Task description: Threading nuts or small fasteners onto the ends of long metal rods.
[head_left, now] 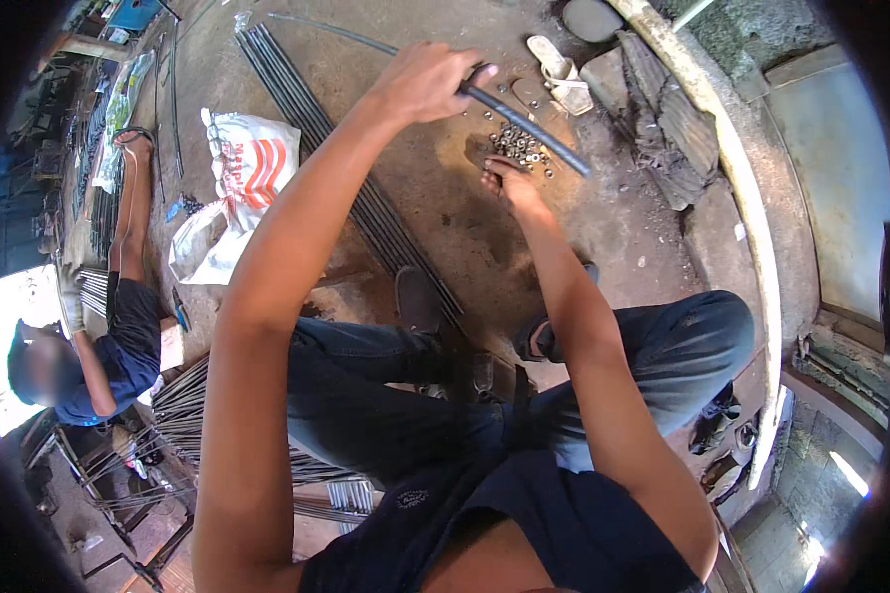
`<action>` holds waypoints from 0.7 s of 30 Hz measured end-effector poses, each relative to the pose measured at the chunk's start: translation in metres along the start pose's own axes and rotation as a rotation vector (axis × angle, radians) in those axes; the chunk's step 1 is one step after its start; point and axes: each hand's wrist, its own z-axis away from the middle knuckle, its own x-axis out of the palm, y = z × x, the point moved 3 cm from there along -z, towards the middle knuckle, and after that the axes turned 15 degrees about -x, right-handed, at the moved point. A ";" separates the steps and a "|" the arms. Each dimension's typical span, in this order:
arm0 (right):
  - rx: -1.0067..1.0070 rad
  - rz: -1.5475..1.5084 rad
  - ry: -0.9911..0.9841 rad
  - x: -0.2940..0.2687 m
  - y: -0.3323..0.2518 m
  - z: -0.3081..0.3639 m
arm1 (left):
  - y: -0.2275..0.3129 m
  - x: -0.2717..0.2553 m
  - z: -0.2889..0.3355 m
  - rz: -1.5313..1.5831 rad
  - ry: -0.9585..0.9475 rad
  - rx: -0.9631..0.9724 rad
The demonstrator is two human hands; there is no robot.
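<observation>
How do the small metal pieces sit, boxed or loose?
Loose: the pieces lie heaped on bare ground near the right hand.

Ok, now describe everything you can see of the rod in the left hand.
The rod is dark, round and smooth-looking, probably metal. The left hand grips it, hiding part; a thinner-looking stretch seems to continue toward the picture's upper left. The other end slants to the lower right, passing across the nuts in this view; contact with them is unclear.
</observation>
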 end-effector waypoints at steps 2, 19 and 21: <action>-0.043 -0.084 -0.094 0.016 -0.067 0.031 | -0.001 -0.009 0.011 0.045 0.101 0.022; -0.857 0.435 -0.515 0.107 -0.339 0.302 | 0.036 -0.097 0.093 0.289 0.352 -0.042; -1.082 0.463 -0.478 0.115 -0.344 0.326 | 0.039 -0.098 0.097 0.281 0.364 -0.042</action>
